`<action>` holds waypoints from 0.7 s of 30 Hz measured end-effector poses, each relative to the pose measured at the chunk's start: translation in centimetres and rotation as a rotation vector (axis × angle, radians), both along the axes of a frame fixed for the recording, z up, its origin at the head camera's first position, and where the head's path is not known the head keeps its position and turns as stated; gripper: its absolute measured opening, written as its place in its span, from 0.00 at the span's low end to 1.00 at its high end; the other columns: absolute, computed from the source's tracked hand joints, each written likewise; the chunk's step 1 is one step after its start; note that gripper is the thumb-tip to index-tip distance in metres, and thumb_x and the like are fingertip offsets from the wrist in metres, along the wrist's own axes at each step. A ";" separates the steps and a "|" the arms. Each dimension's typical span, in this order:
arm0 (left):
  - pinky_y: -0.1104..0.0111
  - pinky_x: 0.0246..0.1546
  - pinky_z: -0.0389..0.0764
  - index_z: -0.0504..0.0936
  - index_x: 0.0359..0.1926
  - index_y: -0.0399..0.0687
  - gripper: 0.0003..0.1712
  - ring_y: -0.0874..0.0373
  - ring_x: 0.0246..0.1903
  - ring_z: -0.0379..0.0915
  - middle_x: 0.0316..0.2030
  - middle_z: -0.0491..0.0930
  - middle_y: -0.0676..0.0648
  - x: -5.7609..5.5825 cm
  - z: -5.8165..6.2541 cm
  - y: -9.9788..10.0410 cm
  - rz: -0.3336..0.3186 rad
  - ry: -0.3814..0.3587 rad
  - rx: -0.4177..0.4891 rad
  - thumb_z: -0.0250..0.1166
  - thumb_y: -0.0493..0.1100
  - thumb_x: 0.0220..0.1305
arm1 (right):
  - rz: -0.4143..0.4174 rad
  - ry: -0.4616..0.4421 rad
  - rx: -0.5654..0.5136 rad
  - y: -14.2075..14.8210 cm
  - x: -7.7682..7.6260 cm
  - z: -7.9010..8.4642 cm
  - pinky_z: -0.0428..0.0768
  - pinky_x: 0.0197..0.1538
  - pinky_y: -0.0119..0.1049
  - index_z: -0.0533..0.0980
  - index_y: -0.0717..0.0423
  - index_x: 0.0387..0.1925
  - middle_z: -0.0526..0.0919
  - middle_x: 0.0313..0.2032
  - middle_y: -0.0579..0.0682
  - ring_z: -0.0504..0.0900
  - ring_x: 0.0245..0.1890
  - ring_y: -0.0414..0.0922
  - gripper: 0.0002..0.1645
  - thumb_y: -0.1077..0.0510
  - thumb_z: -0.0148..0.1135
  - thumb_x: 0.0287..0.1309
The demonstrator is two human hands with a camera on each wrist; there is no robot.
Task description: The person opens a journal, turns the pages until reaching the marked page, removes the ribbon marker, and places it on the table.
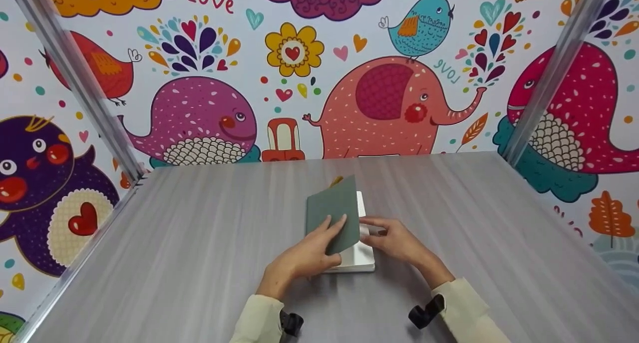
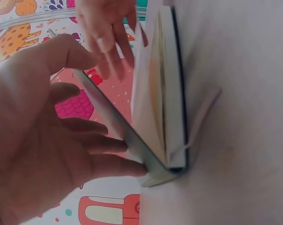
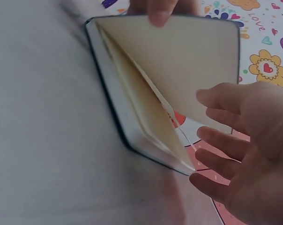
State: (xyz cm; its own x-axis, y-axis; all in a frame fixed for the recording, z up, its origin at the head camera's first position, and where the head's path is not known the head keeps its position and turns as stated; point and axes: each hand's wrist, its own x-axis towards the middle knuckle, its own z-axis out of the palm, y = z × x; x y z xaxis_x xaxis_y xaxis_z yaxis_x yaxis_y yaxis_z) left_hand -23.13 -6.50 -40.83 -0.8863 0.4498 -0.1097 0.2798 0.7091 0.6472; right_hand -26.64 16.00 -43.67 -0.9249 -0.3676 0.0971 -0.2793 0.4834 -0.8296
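Observation:
A notebook with a grey-green cover lies on the table, its front cover lifted at a slant above the white pages. My left hand holds that cover, fingers spread over the outside; in the right wrist view its thumb laps over the inner face. Beside the raised cover's free edge is my right hand, its fingers loosely bent. The right wrist view shows nothing gripped by these fingers. Some inner pages stand partly fanned up. A thin ribbon trails from the notebook's spine end.
The grey wood-grain table extends around the notebook. A small yellow-brown thing shows behind the cover's top edge. Printed cartoon panels stand along the back and sides, with metal posts at the corners.

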 end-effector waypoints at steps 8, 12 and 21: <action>0.48 0.63 0.60 0.40 0.69 0.77 0.45 0.48 0.70 0.47 0.73 0.39 0.48 0.4 0.3 -0.3 -0.009 0.043 0.029 0.56 0.46 0.59 | 0.099 0.080 0.097 0.2 0.0 -0.7 0.71 0.57 0.53 0.73 0.47 0.56 0.73 0.58 0.53 0.71 0.60 0.52 0.27 0.51 0.64 0.53; 0.47 0.63 0.59 0.39 0.69 0.76 0.46 0.48 0.70 0.46 0.73 0.38 0.48 0.6 0.7 -0.4 -0.005 0.060 0.046 0.56 0.44 0.59 | 0.105 0.065 0.147 0.2 0.1 -0.8 0.69 0.60 0.51 0.72 0.50 0.57 0.72 0.59 0.54 0.68 0.62 0.53 0.29 0.51 0.65 0.52; 0.48 0.63 0.60 0.36 0.68 0.79 0.48 0.49 0.70 0.47 0.73 0.37 0.50 0.9 1.7 -0.3 0.026 0.107 0.060 0.57 0.43 0.60 | 0.112 0.030 0.208 0.2 0.3 -0.8 0.66 0.62 0.51 0.72 0.51 0.58 0.69 0.62 0.53 0.64 0.65 0.53 0.31 0.52 0.66 0.51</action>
